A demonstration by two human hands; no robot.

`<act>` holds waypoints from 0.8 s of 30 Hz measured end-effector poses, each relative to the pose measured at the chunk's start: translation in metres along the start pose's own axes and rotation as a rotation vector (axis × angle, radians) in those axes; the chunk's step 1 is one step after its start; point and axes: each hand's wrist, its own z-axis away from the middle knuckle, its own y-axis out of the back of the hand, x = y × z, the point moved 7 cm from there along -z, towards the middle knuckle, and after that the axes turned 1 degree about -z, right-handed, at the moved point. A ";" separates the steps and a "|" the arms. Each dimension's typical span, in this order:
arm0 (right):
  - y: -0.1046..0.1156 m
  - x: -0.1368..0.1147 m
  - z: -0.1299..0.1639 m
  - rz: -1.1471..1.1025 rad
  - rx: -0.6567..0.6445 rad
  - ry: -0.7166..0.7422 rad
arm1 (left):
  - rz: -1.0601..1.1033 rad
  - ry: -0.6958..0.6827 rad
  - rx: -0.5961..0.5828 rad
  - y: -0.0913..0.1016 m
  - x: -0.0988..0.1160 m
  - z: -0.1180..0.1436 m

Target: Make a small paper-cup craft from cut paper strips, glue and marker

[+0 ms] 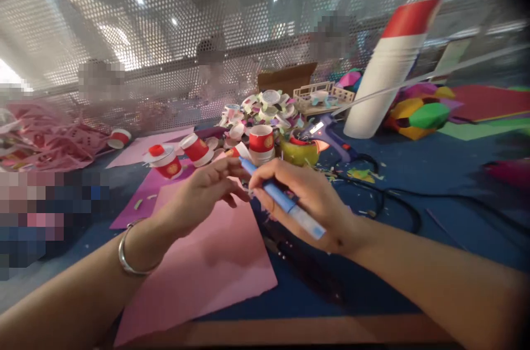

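Observation:
My right hand is closed around a blue pen with a pale, clear end, tilted with its narrow end up and to the left. My left hand, a silver bangle on its wrist, reaches in from the left. Its fingers are loosely bent and apart, close to the pen's narrow end; nothing shows in them, and I cannot tell whether they touch the pen. Beneath both hands lies a pink paper sheet, partly over a purple sheet. Red-and-white paper cups stand just beyond my fingers.
A purple glue gun with a black cable rests at centre right, beside a yellow-green bowl-like piece. Behind is a heap of paper pieces. A tall red-and-white cylinder leans at the right; pink wrapping lies left.

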 end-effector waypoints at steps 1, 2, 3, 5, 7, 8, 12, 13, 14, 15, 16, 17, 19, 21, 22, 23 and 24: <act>0.002 -0.001 0.000 0.006 0.018 -0.017 | 0.056 0.004 -0.072 -0.010 -0.002 0.003; 0.003 -0.001 -0.001 0.015 0.036 -0.035 | 0.098 0.004 -0.146 -0.020 -0.003 0.006; 0.005 0.000 -0.001 0.023 0.050 -0.051 | 0.120 0.010 -0.222 -0.028 -0.004 0.008; 0.008 0.003 -0.001 0.030 0.078 -0.075 | 0.113 0.033 -0.342 -0.041 -0.006 0.011; 0.012 0.009 0.000 0.004 0.101 -0.116 | 0.075 0.037 -0.335 -0.040 -0.007 0.011; 0.013 0.013 0.000 -0.022 0.112 -0.141 | 0.067 0.016 -0.274 -0.035 -0.005 0.009; 0.013 0.018 0.000 -0.131 0.113 -0.192 | 0.142 -0.122 0.000 -0.010 0.009 0.001; 0.011 0.016 0.000 -0.152 0.104 -0.184 | 0.175 -0.136 -0.023 -0.012 0.010 0.000; 0.010 0.014 0.000 -0.172 0.097 -0.171 | 0.210 -0.134 -0.084 -0.018 0.010 -0.001; 0.009 0.010 0.000 -0.190 0.095 -0.155 | 0.237 -0.128 -0.168 -0.027 0.008 -0.002; 0.008 0.006 -0.001 -0.205 0.096 -0.135 | 0.268 -0.119 -0.258 -0.037 0.004 -0.001; 0.007 0.003 -0.001 -0.209 0.097 -0.117 | 0.303 -0.115 -0.325 -0.046 0.001 0.000; 0.006 -0.002 -0.001 -0.186 0.097 -0.089 | 0.344 -0.133 -0.410 -0.060 -0.004 0.004; 0.004 -0.004 -0.001 -0.147 0.078 -0.070 | 0.318 -0.142 -0.421 -0.066 -0.007 0.008; 0.002 -0.003 -0.001 -0.136 0.064 -0.064 | 0.257 -0.143 -0.419 -0.067 -0.007 0.009; 0.001 -0.002 -0.001 -0.133 0.053 -0.060 | 0.163 -0.152 -0.421 -0.067 -0.006 0.012; 0.001 0.000 0.000 -0.135 0.048 -0.057 | 0.043 -0.174 -0.420 -0.066 -0.004 0.014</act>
